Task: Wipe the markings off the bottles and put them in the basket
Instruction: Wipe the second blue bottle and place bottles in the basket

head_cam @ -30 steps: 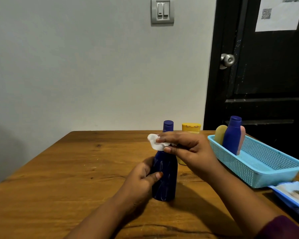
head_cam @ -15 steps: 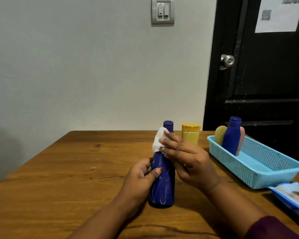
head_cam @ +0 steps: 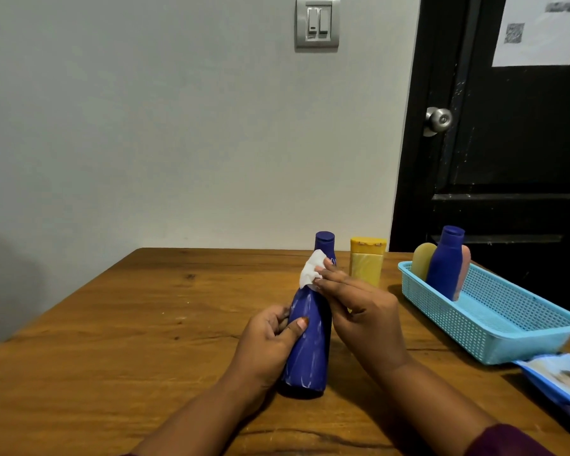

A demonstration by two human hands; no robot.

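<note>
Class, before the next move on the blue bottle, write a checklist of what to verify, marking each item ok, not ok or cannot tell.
1. Grip on the blue bottle: ok. The left hand grips its lower body, and it stands on the table.
2. Contact of the wipe: ok. The right hand presses it against the neck.
3. Markings gone: not ok. White streaks show on the body.
4. Room in the basket: ok. Its near end is bare.
5. The yellow bottle clean: cannot tell. It stands behind on the table, outside the basket.
</note>
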